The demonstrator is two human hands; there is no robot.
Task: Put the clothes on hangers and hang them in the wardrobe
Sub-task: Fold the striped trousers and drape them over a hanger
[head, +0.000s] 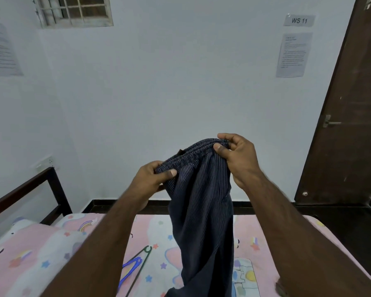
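Note:
A pair of dark navy pinstriped trousers (201, 206) hangs in the air above the bed, held up by its gathered waistband. My left hand (152, 179) pinches the waistband's left end between thumb and fingers. My right hand (236, 157) pinches the right end, a little higher. The legs drop down to the bedsheet. Two hangers lie on the bed below my left forearm: a blue hanger (130, 269) and a dark green hanger (145, 257), both partly hidden by the arm.
The bed (41, 254) has a pink cartoon-print sheet and a dark frame (30, 187) at the left. A white wall stands behind it. A dark brown door (347, 125) with a metal handle is at the right. No wardrobe is in view.

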